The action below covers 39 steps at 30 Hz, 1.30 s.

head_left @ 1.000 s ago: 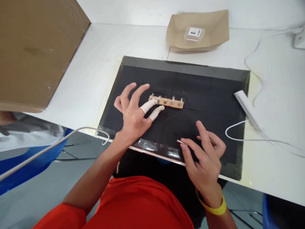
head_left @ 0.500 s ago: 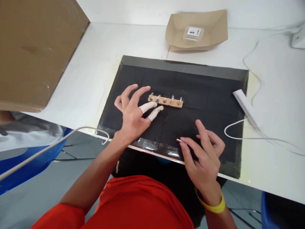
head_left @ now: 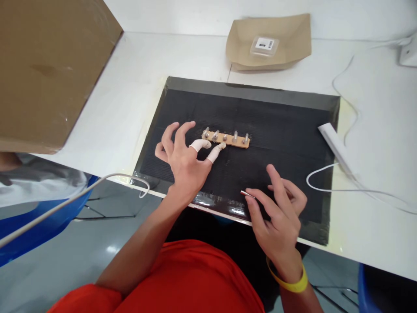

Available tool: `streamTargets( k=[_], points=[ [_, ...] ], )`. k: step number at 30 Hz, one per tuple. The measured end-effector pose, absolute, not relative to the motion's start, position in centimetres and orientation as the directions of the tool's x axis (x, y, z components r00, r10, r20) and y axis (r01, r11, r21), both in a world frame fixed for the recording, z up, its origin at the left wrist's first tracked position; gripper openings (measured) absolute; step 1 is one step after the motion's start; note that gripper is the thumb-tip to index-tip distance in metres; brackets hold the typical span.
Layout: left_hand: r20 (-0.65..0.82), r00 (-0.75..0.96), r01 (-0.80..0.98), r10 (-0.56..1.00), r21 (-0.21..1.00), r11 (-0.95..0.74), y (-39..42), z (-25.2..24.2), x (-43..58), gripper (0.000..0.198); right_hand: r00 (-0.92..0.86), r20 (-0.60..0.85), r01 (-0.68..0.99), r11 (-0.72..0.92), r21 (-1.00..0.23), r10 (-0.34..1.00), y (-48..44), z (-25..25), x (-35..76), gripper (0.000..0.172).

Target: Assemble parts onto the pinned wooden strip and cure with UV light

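Observation:
A narrow tan strip [head_left: 230, 139] lies on the black mat [head_left: 276, 126], bearing a row of small metal studs and several clear upright pegs. At its left half is my left hand [head_left: 189, 163], with white finger covers on thumb and index finger. Those two tips are apart at the strip's near edge; the thumb seems to touch it, though I cannot be sure. The other fingers are curled and raised. My right hand [head_left: 276, 213], near the mat's front edge, pinches a short thin shiny rod [head_left: 247, 194] between thumb and index finger; its kind is unclear.
Behind the mat stands a brown paper tray [head_left: 239, 43] holding a clear plastic box [head_left: 264, 45] with a label. A white bar-shaped device [head_left: 337, 148] with a cable lies at the mat's right edge. A large cardboard panel [head_left: 52, 74] stands at left. A grey cable [head_left: 81, 193] crosses the lower left.
My left hand has shifted slightly right and toward the body, its thumb moving to the strip's edge and the gap between thumb and index widening. My right hand has barely moved.

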State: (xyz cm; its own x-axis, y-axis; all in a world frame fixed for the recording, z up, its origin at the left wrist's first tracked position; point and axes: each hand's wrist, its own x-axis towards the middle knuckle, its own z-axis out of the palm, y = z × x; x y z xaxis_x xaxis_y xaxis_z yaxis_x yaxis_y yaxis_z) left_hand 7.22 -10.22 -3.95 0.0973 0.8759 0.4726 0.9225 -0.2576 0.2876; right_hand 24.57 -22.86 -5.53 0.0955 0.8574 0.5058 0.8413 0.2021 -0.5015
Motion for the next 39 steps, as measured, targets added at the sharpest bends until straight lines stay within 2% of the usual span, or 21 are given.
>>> streamTargets(
  k=[5,10,14,22,29,34,36,39],
  points=[
    [0.45,-0.046,0.925,0.892,0.357,-0.132,-11.1,-4.2,8.6,0.024,0.101,0.502,0.832,0.204,-0.516,0.859,-22.9,-5.4,24.6,0.017],
    [0.433,-0.134,0.931,0.891,0.363,-0.037,-11.1,-4.4,9.4,0.019,0.103,0.492,0.827,0.201,-0.525,0.864,-22.9,-5.4,24.6,0.016],
    [0.365,-0.22,0.926,0.905,0.37,0.077,-10.9,-4.2,9.9,0.012,0.086,0.487,0.82,0.216,-0.53,0.869,-22.9,-5.2,24.7,0.014],
    [0.27,-0.249,0.884,0.93,0.456,0.104,-10.6,-4.0,10.0,0.008,0.078,0.466,0.802,0.222,-0.555,0.882,-22.9,-5.0,24.7,0.012],
    [0.261,-0.234,0.875,0.937,0.476,0.087,-10.8,-4.0,9.9,0.003,0.077,0.461,0.802,0.219,-0.555,0.884,-22.9,-5.0,24.8,0.012],
    [0.286,-0.099,0.922,0.953,0.386,-0.021,-11.8,-3.8,8.4,0.01,0.075,0.463,0.803,0.222,-0.553,0.883,-22.9,-5.0,24.8,0.012],
    [0.285,0.041,0.931,0.958,0.338,-0.141,-12.2,-3.3,7.1,0.011,0.072,0.466,0.805,0.224,-0.55,0.882,-22.9,-5.0,24.8,0.011],
    [0.172,0.298,0.902,0.939,0.271,-0.336,-12.6,-2.4,4.5,0.018,0.067,0.468,0.803,0.231,-0.549,0.881,-22.9,-5.0,24.9,0.014]
  ],
)
